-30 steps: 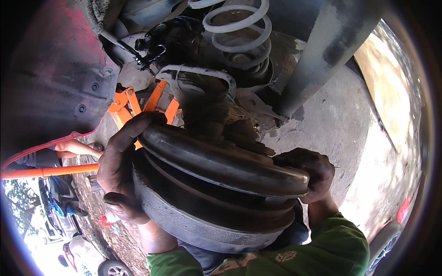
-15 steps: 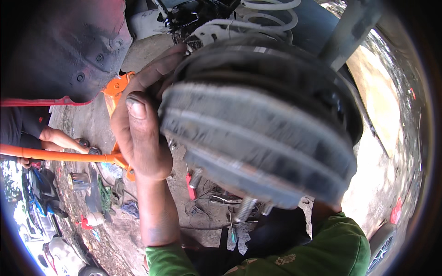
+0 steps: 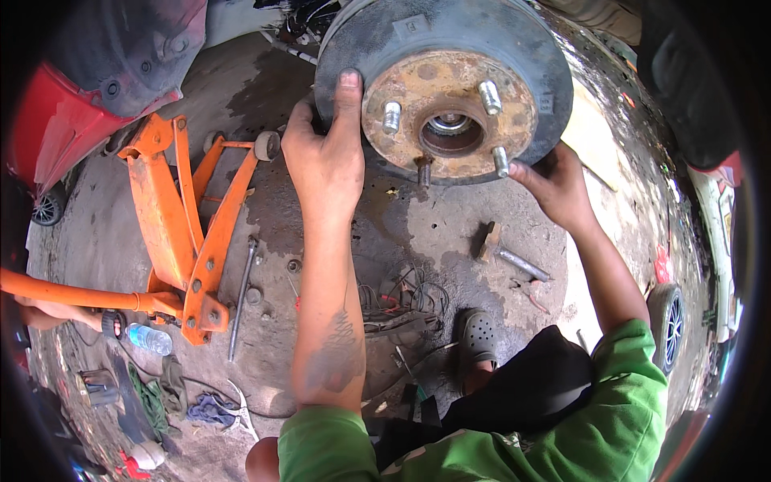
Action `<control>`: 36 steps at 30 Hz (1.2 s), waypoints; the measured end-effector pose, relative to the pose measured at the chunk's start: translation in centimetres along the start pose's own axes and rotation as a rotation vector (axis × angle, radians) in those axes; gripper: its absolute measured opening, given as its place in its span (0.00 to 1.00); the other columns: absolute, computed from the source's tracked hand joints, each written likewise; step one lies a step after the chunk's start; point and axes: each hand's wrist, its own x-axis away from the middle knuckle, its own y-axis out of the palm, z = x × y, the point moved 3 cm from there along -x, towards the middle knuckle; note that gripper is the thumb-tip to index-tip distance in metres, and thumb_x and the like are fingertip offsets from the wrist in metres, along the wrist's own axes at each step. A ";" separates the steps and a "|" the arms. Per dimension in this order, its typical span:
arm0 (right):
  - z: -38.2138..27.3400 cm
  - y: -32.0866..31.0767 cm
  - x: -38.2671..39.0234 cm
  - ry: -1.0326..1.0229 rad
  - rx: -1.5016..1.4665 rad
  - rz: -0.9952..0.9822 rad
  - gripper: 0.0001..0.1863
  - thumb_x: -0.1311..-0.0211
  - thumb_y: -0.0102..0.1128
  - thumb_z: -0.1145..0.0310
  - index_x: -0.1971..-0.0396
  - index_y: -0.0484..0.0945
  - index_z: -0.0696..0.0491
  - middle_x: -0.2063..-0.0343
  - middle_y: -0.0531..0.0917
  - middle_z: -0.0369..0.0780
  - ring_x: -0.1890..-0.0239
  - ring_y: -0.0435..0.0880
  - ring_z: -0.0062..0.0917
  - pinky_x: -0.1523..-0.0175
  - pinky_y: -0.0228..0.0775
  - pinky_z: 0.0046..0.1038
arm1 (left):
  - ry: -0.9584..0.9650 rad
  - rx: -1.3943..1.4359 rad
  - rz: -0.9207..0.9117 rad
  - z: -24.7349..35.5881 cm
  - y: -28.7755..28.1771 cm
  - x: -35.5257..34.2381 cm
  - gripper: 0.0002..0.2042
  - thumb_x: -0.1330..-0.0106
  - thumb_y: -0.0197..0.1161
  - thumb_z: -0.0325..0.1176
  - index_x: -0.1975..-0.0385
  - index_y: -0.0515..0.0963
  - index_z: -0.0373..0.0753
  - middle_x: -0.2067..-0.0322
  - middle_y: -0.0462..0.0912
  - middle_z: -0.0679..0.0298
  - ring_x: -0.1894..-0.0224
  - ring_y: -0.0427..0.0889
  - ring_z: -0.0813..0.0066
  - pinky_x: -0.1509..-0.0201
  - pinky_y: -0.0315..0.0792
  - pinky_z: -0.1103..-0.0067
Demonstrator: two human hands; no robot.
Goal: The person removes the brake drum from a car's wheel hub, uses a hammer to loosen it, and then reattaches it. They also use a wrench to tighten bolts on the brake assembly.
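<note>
A dark grey brake drum (image 3: 450, 36) faces me at the top centre. Its rusty hub face (image 3: 474, 68) carries several wheel studs around a round centre hole with a metal end inside. My left hand (image 3: 329, 153) grips the drum's left edge, thumb on the front and the other fingers partly hidden behind the rim. On the lower right edge, my right hand (image 3: 560, 189) is closed round the rim, its thumb by a stud (image 3: 501, 161). The back of the drum is hidden.
An orange floor jack (image 3: 165, 213) stands at left under red bodywork (image 3: 60, 120). On the concrete lie a hammer (image 3: 514, 255), pliers (image 3: 532, 294), a long metal bar (image 3: 242, 299), a water bottle (image 3: 150, 339) and rags (image 3: 213, 408). A wheel (image 3: 668, 328) rests at far right.
The drum has moved up and tilted, so its studded face now shows rather than its side. My right hand has come into sight on its lower right edge. The view has shifted.
</note>
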 end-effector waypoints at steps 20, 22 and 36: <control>-2.5 0.6 0.6 0.227 0.162 0.103 0.33 0.47 0.77 0.65 0.49 0.72 0.69 0.52 0.82 0.49 0.49 0.81 0.30 0.42 0.73 0.32 | 0.197 0.159 0.194 -3.0 0.2 -0.5 0.29 0.47 0.79 0.47 0.69 0.81 0.19 0.74 0.86 0.52 0.70 0.83 0.72 0.60 0.76 0.77; -2.2 1.1 0.7 0.222 0.203 0.145 0.29 0.48 0.77 0.59 0.54 0.78 0.64 0.62 0.85 0.45 0.57 0.82 0.29 0.46 0.72 0.30 | 0.198 0.160 0.192 -3.2 0.4 -0.7 0.28 0.47 0.79 0.46 0.68 0.81 0.19 0.74 0.86 0.52 0.70 0.83 0.72 0.60 0.76 0.78; -20.5 -0.8 -8.8 -0.381 0.891 0.463 0.27 0.36 0.59 0.49 0.66 0.84 0.63 0.70 0.85 0.53 0.64 0.85 0.46 0.55 0.77 0.40 | -0.403 0.656 0.349 -5.1 4.4 4.3 0.40 0.27 0.41 0.63 0.39 0.65 0.23 0.40 0.71 0.45 0.40 0.73 0.61 0.37 0.66 0.71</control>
